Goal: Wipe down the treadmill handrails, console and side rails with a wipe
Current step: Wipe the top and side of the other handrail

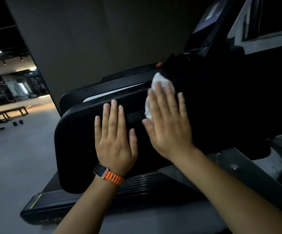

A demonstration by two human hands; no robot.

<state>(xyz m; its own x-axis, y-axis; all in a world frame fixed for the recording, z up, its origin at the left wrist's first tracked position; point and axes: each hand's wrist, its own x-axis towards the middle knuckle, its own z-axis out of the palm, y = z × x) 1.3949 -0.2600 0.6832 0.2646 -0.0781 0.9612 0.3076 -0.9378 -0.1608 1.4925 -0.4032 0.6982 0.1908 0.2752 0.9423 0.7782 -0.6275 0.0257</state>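
A black treadmill fills the view, tilted. Its wide padded handrail [76, 132] runs from lower left up toward the console screen [206, 19] at the top right. My left hand [115, 137], wearing a watch on an orange strap, lies flat on the handrail with straight fingers. My right hand [168, 122] presses a crumpled white wipe [155, 81] flat against the black surface just right of it. The wipe shows past my fingertips and beside my thumb. A small orange part [158, 64] sits above the wipe. The ribbed side rail [142, 184] runs below my wrists.
A dark wall panel [103, 39] stands behind the treadmill. At the far left, on the grey gym floor [10, 157], lie a dumbbell [18, 122] and a low bench [5, 114]. Pale frame parts [275, 164] show at the right.
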